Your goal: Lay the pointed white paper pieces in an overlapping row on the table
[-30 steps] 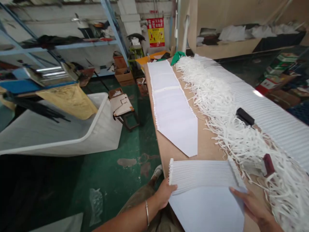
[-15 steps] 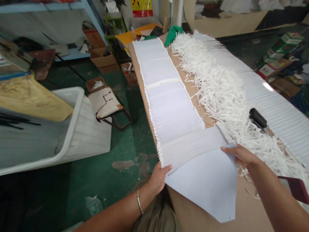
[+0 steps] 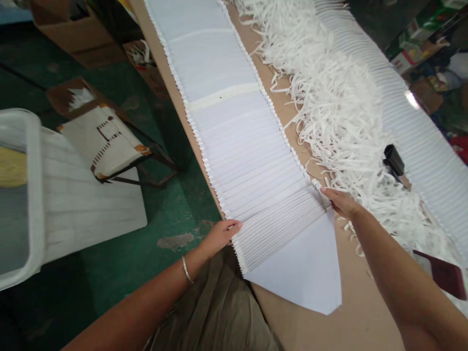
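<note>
A long band of pleated white paper (image 3: 234,131) lies folded along the tan wooden tabletop (image 3: 360,312), narrowing to a flat point (image 3: 296,268) near me. My left hand (image 3: 221,235) grips its near folded edge. My right hand (image 3: 340,202) pinches the far edge, beside a thick mass of shredded white paper strips (image 3: 329,107). Past the strips runs a second pleated white sheet (image 3: 413,112), with a small black tool (image 3: 393,160) lying on it. A dark red flat object (image 3: 440,273) lies to the right of my right forearm.
The table's left edge drops to a green painted floor (image 3: 161,258). A white plastic tub (image 3: 32,195) stands at the left, and a woven stool (image 3: 106,141) stands beyond it. A cardboard box (image 3: 76,34) sits at the top left. My olive trousers (image 3: 215,307) show below the table edge.
The pleated paper's near section now lies flatter against the band, with its point shifted farther up the table. Both hands have moved up the table, and the view has tilted downward.
</note>
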Tool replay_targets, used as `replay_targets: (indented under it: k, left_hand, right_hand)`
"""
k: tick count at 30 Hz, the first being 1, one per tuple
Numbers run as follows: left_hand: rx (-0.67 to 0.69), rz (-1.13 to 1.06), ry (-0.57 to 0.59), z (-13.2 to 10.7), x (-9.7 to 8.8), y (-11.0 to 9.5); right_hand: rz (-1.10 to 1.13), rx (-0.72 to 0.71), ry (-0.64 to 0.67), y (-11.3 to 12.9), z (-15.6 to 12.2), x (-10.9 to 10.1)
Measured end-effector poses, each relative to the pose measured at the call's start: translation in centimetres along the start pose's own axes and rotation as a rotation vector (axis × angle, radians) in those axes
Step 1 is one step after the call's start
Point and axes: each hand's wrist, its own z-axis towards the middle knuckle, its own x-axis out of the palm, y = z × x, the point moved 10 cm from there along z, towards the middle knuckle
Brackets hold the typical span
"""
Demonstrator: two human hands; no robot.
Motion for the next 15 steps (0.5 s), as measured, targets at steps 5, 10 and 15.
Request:
replay_targets:
  k: [5,10,15]
  left_hand:
    - [0.203,0.511,0.063,2.0,0.7,-2.2]
    - [0.205,0.620,0.050,2.0,0.7,-2.3]
    - [0.197,0.577,0.052,2.0,0.5,-2.2]
  right_hand:
    - [-0.196,0.001,-0.141,0.6,2.9,0.4]
    - [-0.117,-0.083,-0.074,0.4,3.7,1.3]
    - [-0.017,-0.108,0.047,1.0,3.9,2.2]
